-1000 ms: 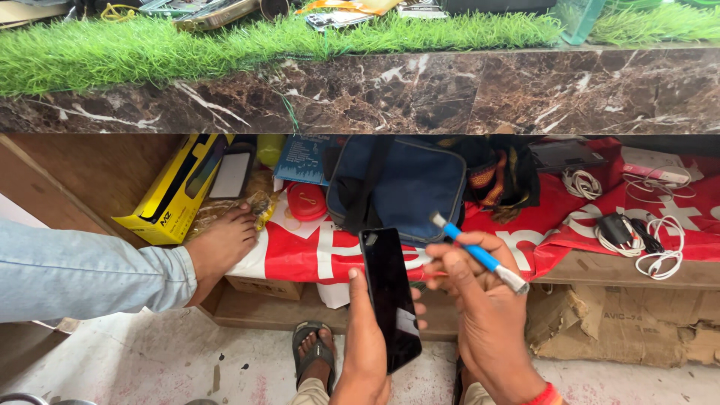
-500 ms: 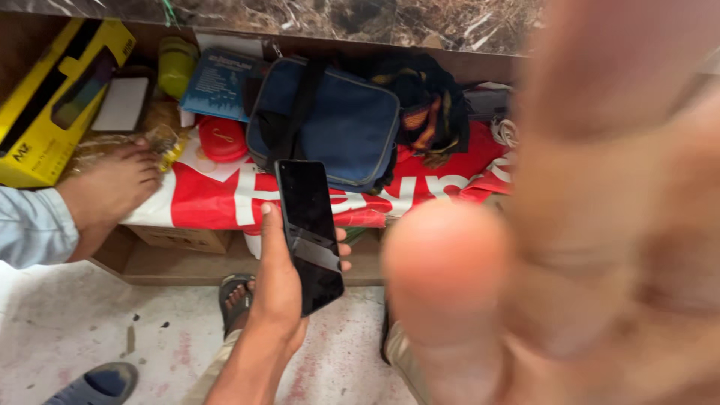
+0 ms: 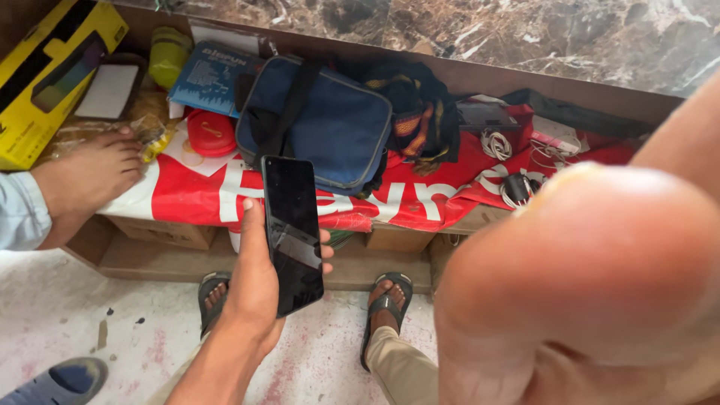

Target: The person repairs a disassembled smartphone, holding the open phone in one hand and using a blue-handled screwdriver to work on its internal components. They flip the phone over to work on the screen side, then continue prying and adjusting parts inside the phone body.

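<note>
My left hand (image 3: 251, 292) grips a black smartphone (image 3: 291, 232) upright, its dark screen facing me, thumb on the left edge and fingertips on the right edge. The phone hangs in front of a low shelf draped in a red and white cloth (image 3: 420, 199). My right hand (image 3: 592, 285) is raised very close to the camera. It is blurred and fills the right side, so whatever it may hold is hidden. My feet in dark sandals (image 3: 386, 304) stand on the speckled floor below.
On the shelf lie a blue bag (image 3: 330, 124), a red round lid (image 3: 210, 133), a yellow box (image 3: 45, 71), dark patterned cloth (image 3: 420, 112) and coiled cables (image 3: 517, 187). Another person's bare foot (image 3: 90, 176) rests on the shelf at left. A marble counter (image 3: 525, 37) overhangs it.
My right hand, which held a blue-handled tool beside the phone a second ago, has risen close to the camera. My view has tilted down. The left hand still holds the phone.
</note>
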